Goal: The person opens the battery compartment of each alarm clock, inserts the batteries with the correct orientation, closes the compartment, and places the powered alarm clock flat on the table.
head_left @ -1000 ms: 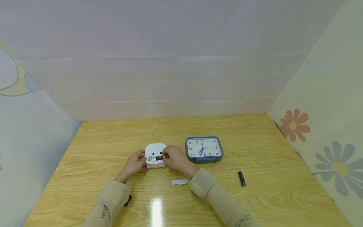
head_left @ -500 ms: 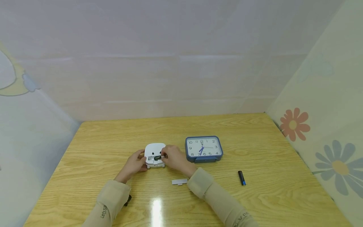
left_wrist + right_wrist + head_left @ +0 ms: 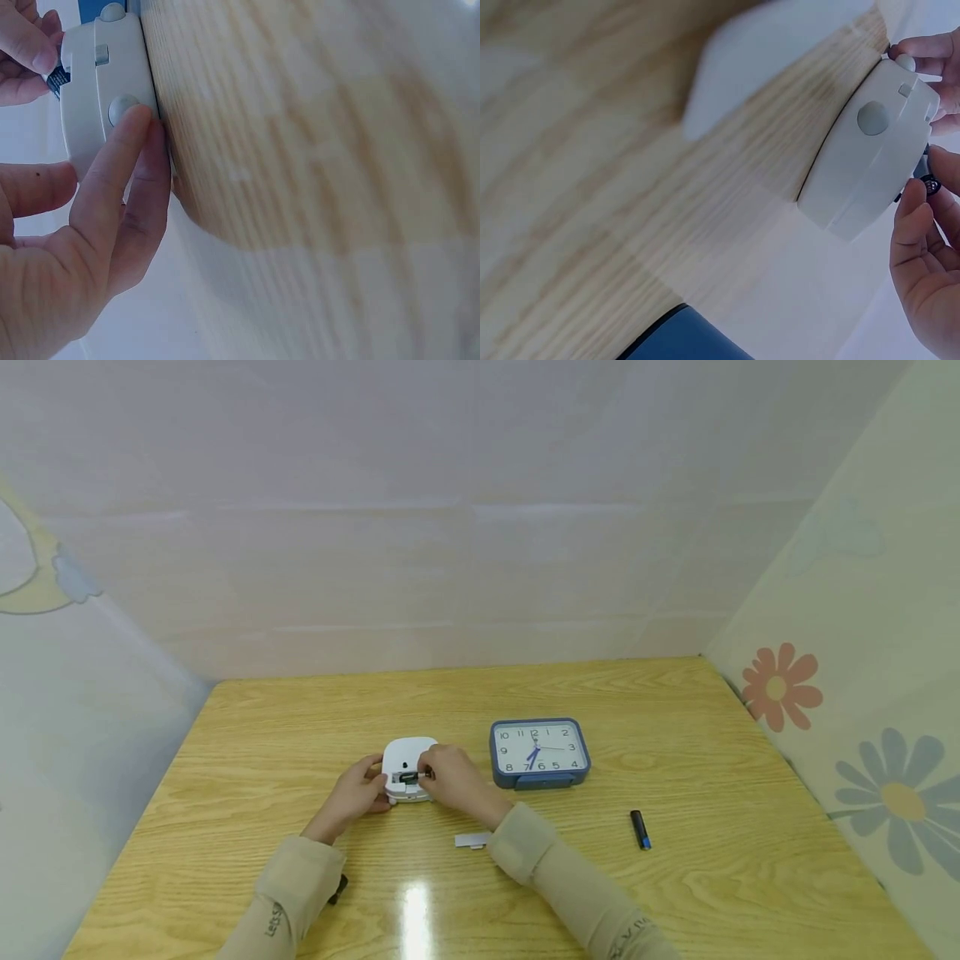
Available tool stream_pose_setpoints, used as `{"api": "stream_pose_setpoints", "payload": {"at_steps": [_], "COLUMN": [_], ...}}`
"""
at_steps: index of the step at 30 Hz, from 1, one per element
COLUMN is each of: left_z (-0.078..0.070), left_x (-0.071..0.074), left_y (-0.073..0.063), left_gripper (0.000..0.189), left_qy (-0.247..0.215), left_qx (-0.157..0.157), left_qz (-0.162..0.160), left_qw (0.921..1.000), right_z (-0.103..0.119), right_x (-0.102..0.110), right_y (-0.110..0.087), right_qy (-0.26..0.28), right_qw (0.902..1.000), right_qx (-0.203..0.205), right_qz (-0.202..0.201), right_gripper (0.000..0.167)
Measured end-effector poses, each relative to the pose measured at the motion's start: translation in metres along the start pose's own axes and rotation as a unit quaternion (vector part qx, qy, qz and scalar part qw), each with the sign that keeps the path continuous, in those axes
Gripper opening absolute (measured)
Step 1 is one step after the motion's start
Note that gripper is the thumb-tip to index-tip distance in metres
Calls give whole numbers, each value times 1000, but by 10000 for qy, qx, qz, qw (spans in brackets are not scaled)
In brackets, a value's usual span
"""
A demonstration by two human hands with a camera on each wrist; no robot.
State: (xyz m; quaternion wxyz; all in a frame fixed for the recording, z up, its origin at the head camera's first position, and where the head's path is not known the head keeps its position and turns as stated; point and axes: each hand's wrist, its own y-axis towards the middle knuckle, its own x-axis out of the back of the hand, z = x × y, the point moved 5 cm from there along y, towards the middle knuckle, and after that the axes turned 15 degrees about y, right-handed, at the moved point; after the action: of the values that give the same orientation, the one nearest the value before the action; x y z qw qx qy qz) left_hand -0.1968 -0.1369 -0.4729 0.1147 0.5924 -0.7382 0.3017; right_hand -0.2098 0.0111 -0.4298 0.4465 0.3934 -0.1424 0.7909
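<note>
A small white clock (image 3: 406, 750) lies back up on the table, its long battery compartment uncovered. My left hand (image 3: 359, 790) grips its left side; in the left wrist view the thumb is at the back edge and fingers touch a round foot (image 3: 124, 109). My right hand (image 3: 456, 779) pinches a black battery (image 3: 408, 777) at the compartment. In the right wrist view the battery's end (image 3: 931, 184) shows between thumb and fingers. The right fingers hide the compartment's right part. A white battery cover (image 3: 470, 841) lies nearer me, partly behind the right sleeve.
A blue alarm clock (image 3: 540, 753) stands face up right of my right hand. Farther right lies another black battery (image 3: 640, 831) with a blue end. A dark object (image 3: 339, 889) shows partly beside my left sleeve. Walls of printed cloth (image 3: 480, 585) border the table.
My right hand has shifted slightly left along the compartment with the battery, now covering one black knob on the clock's back. The left hand has stayed in place.
</note>
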Motion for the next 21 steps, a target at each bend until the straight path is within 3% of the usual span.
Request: {"api": "stream_pose_setpoints", "payload": {"at_steps": [10,21], "left_z": [0,0], "left_x": [-1,0], "left_y": [0,-1], "left_gripper": [43,43], "left_qy": [20,37], "left_qx": [15,61], "left_qz": [4,2], "left_qw": [10000,10000], "right_z": [-3,-2], "right_x": [-1,1], "right_y": [-1,-4], "right_qy": [0,-141], "right_qw": [9998,9996], "right_qx": [-130,44], "right_qz": [-137,-248], "right_gripper": [5,9]}}
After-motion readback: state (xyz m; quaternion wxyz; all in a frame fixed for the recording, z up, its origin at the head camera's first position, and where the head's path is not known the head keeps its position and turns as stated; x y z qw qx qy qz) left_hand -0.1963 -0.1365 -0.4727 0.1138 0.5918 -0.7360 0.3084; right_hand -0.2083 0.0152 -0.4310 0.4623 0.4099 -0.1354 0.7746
